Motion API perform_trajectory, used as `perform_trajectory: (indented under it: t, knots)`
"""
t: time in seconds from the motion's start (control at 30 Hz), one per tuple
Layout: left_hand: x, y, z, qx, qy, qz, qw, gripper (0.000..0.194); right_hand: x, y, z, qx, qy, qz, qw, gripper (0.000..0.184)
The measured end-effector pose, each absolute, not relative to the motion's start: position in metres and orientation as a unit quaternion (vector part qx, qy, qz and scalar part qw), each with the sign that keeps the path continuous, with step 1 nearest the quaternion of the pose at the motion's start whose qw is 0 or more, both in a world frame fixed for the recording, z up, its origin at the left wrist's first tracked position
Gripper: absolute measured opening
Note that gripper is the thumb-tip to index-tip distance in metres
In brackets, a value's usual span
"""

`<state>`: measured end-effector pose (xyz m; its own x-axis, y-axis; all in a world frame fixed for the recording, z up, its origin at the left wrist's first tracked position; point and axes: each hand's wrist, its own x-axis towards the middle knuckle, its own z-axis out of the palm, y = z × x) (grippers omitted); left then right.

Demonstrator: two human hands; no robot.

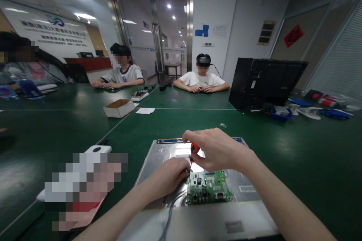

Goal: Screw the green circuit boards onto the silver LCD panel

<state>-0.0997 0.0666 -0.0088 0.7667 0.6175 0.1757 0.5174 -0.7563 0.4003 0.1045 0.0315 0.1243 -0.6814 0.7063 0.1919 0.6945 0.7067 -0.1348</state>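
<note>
A silver metal display panel (158,158) lies back-up on the green table in front of me, with a green circuit board (207,188) fixed near its middle. My right hand (217,148) is closed around the red handle of a screwdriver (194,148), held upright with its tip at the board's upper left corner. My left hand (169,175) is curled, fingers pinched at the screwdriver's tip beside the board. Grey cables (171,207) run from the board toward me.
A black monitor casing (263,83) stands at the right, with blue trays and parts (283,112) beside it. A cardboard box (118,107) and white paper (145,110) lie further back. Three people sit at the far side and left. A white device (97,149) lies at my left.
</note>
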Motion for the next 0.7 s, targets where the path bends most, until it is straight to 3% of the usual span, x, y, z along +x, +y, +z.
perform_trajectory:
  t: [0.37, 0.7]
  knots:
    - [-0.0988, 0.0611, -0.0017, 0.924, 0.315, 0.142, 0.161, 0.016, 0.1025, 0.0343, 0.1237, -0.409, -0.906, -0.009, 0.107, 0.014]
    - [-0.0979, 0.0617, -0.0022, 0.924, 0.327, 0.136, 0.148, 0.013, 0.1039, 0.0377, 0.1214, -0.4, -0.91, -0.004, 0.109, 0.02]
